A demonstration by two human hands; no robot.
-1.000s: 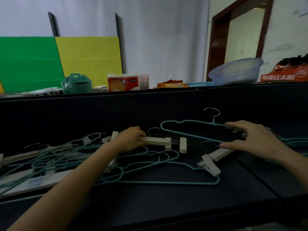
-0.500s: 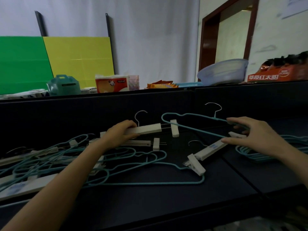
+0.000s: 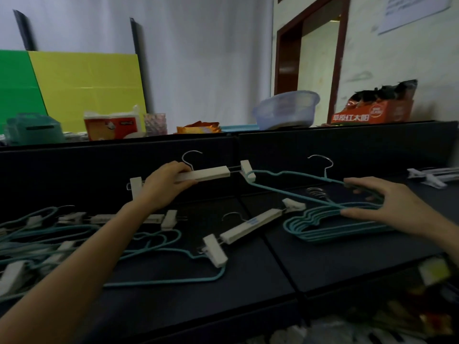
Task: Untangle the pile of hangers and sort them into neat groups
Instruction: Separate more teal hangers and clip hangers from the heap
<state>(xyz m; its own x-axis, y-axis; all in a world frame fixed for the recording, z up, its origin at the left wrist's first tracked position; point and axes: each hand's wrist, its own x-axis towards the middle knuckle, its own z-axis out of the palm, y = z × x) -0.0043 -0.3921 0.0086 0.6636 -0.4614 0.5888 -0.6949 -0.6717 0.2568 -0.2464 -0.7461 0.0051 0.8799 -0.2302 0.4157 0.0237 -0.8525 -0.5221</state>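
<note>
Fingers [image 3: 171, 170] of the left hand [image 3: 164, 186] are being clenched around the bar of a white clip hanger [image 3: 202, 174], which is being held raised above the black table [image 3: 248, 281]. Nearest, a tangled pile of teal wire hangers and white clip hangers [image 3: 44, 242] is lying at the left. Another white clip hanger [image 3: 249, 229] is lying mid-table. Farther right, a teal wire hanger [image 3: 293, 188] is being grasped by the right hand [image 3: 380, 207] over a neat stack of teal wire hangers [image 3: 330, 225]. Beyond, more white clip hangers [image 3: 432, 177] are resting.
</note>
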